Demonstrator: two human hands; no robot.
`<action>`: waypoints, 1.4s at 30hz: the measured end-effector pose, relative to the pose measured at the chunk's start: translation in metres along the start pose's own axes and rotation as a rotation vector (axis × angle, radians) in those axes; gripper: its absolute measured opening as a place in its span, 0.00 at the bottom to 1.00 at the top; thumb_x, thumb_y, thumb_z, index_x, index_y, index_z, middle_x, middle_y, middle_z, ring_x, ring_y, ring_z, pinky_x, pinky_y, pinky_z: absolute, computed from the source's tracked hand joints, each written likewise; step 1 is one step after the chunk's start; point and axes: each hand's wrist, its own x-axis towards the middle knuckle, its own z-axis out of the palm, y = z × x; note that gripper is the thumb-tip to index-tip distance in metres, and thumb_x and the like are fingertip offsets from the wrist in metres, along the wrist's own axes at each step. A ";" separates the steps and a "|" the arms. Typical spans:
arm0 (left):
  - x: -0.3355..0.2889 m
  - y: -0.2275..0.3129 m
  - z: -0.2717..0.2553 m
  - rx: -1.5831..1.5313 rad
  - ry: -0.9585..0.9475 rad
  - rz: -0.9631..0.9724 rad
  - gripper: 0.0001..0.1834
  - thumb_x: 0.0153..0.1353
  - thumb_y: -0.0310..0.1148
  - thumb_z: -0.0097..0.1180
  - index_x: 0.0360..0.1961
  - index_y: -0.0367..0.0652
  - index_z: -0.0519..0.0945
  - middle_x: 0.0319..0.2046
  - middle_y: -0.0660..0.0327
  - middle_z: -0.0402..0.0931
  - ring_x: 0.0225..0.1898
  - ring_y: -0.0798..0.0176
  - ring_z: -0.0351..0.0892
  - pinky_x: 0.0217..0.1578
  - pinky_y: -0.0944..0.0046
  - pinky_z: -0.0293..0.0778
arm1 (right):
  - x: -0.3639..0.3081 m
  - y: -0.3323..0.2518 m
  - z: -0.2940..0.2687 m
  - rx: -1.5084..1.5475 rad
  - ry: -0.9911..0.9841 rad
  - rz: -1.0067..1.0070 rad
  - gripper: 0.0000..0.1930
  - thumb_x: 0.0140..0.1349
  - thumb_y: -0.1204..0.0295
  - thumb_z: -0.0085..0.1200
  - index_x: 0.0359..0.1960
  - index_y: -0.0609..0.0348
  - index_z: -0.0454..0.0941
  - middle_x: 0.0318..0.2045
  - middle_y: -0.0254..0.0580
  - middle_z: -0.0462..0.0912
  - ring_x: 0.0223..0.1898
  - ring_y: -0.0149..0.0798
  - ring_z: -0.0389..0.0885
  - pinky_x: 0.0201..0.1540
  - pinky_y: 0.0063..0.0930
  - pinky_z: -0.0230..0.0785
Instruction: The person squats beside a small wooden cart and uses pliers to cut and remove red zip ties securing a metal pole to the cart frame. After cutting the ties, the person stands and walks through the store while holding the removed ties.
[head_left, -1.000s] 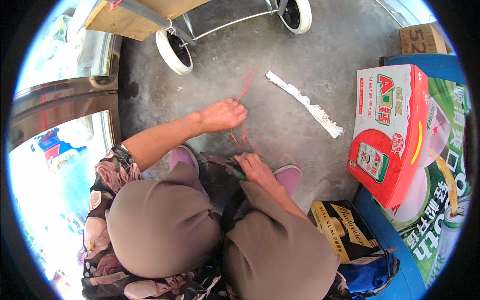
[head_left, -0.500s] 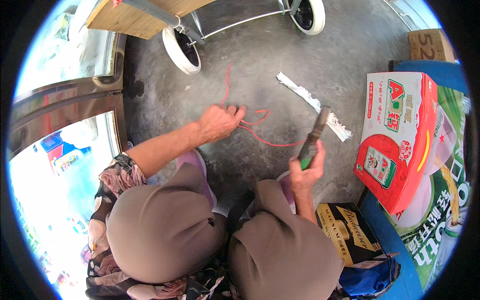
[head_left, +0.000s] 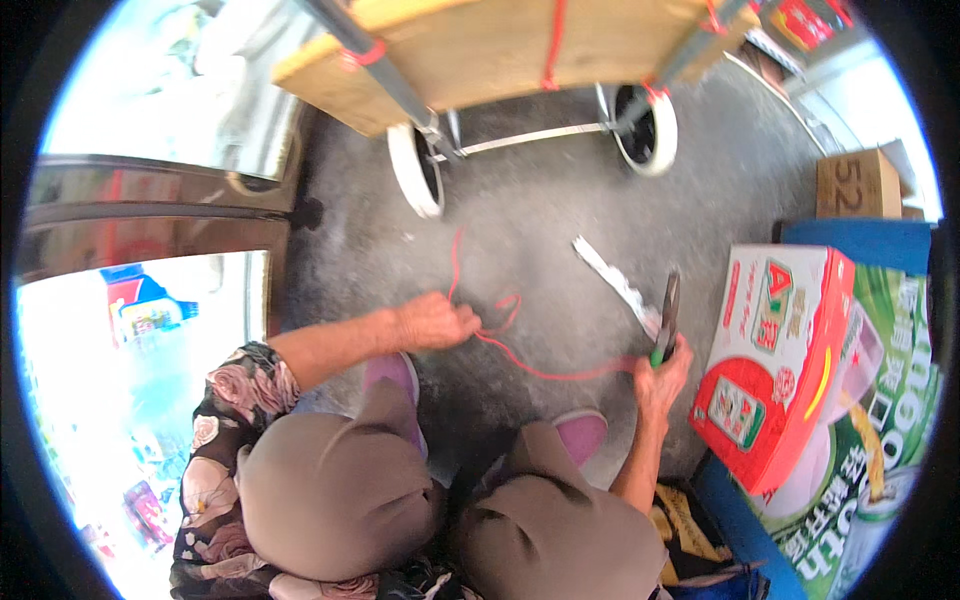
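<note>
My left hand (head_left: 440,321) is closed around a thin red cord (head_left: 548,376) above the grey floor. One end of the cord runs up from this hand toward the cart. Beside the hand the cord makes a small loop, then curves across to my right hand (head_left: 664,376). That hand is wrapped round the green grip of a pair of pliers (head_left: 669,318), whose dark jaws point away from me. The cord reaches the right hand's fingers, but I cannot tell whether they pinch it. A frayed white strip (head_left: 612,280) lies on the floor just left of the pliers.
Ahead stands a wheeled cart with a wooden board (head_left: 480,60), red ties and white wheels (head_left: 415,172). A red and white carton (head_left: 765,350) sits at the right on a blue-edged stand, a brown box (head_left: 858,185) beyond it. A glass-fronted cabinet (head_left: 160,230) lines the left.
My view has tilted up, bringing more of the cart in. The right hand with the pliers has moved right, farther from the left hand, and the pliers point more straight ahead.
</note>
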 end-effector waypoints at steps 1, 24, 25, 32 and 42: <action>-0.006 0.005 -0.004 -0.086 -0.011 -0.007 0.08 0.50 0.28 0.49 0.31 0.39 0.66 0.21 0.59 0.71 0.22 0.56 0.78 0.18 0.57 0.73 | -0.004 0.003 0.006 -0.040 0.030 -0.113 0.34 0.38 0.78 0.56 0.52 0.71 0.62 0.49 0.60 0.68 0.53 0.58 0.65 0.56 0.43 0.60; 0.069 0.003 -0.067 -1.220 0.022 -0.251 0.09 0.58 0.36 0.50 0.33 0.40 0.74 0.29 0.49 0.76 0.29 0.46 0.76 0.33 0.50 0.70 | -0.004 -0.120 -0.069 0.699 -0.776 0.754 0.15 0.44 0.78 0.45 0.37 0.68 0.69 0.26 0.46 0.74 0.20 0.41 0.73 0.23 0.35 0.69; 0.072 0.009 -0.060 -1.058 0.028 -0.298 0.10 0.57 0.36 0.51 0.33 0.39 0.74 0.29 0.48 0.76 0.30 0.46 0.76 0.33 0.50 0.70 | -0.010 -0.126 -0.071 0.601 -0.754 0.709 0.15 0.44 0.78 0.45 0.37 0.68 0.70 0.26 0.45 0.74 0.22 0.41 0.73 0.23 0.35 0.69; 0.066 0.018 -0.026 -0.473 -0.120 -0.310 0.15 0.55 0.34 0.51 0.40 0.34 0.71 0.31 0.41 0.77 0.37 0.43 0.78 0.38 0.48 0.72 | -0.005 -0.133 -0.061 0.348 -0.787 0.337 0.18 0.41 0.80 0.45 0.39 0.68 0.72 0.27 0.41 0.73 0.31 0.38 0.72 0.30 0.32 0.70; -0.053 -0.021 -0.120 0.030 1.224 -0.583 0.06 0.55 0.22 0.53 0.36 0.38 0.77 0.31 0.55 0.76 0.29 0.60 0.77 0.29 0.66 0.74 | 0.034 -0.154 -0.015 1.097 -0.514 0.707 0.20 0.39 0.80 0.42 0.39 0.68 0.73 0.30 0.44 0.77 0.31 0.40 0.74 0.36 0.33 0.68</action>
